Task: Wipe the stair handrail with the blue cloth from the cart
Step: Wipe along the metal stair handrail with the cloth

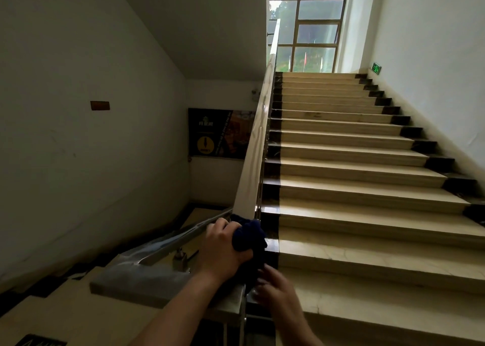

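Stairwell view from the landing, looking up a flight of tan stairs point(341, 167) with dark edge strips. Handrail point(256, 146) is pale and glossy, running from near centre up to the far window point(309, 25).

Blue cloth point(249, 236), very dark navy and bunched into a wad, sits on the near lower end of the handrail where it bends. Left hand point(223, 246) grips the wad, fingers curled round it and knuckles up, pressing it onto the rail. Left forearm comes in from bottom centre-left.

A tail of the cloth hangs down below the wad, toward the right hand point(278, 290). Right hand is just below and right of the left one, palm down and motion-blurred. Fingertips look to be at the hanging tail, but I cannot tell whether they pinch it or only touch it.

Second rail section point(168, 240), shiny metal, drops away to the near left. Grey stone ledge point(136, 280) sits under it.

Dark poster point(220, 133) with a yellow circle hangs on the far wall left of the handrail. Small brown plaque point(100, 105) on the left wall. Green exit sign point(376, 68) on the right wall near the top step.
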